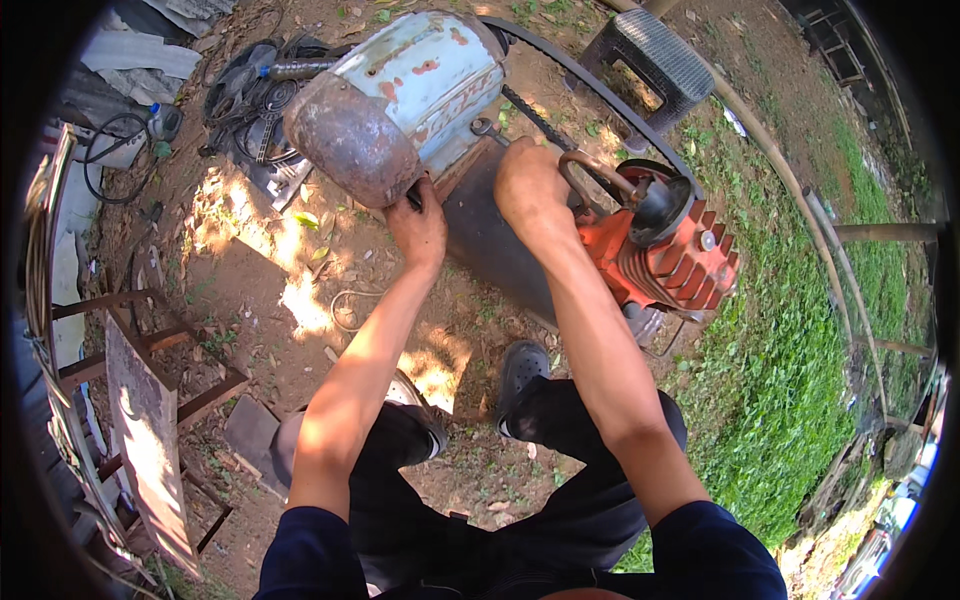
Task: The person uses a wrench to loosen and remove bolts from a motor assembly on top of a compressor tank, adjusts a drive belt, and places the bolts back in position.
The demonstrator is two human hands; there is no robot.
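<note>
Blue motor (425, 85) just beyond the left hand (418, 230), in contact.

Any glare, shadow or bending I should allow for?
Head view: sun nearly bleaches patches of the dirt ground; the dark tank between the left hand and right hand shows little detail; shapes bend toward the black rim; the lower-right edge glares.

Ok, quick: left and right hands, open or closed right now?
Left hand: at the rusty motor cover; grip cannot be told.
Right hand: closed, holding a wrench.
</note>
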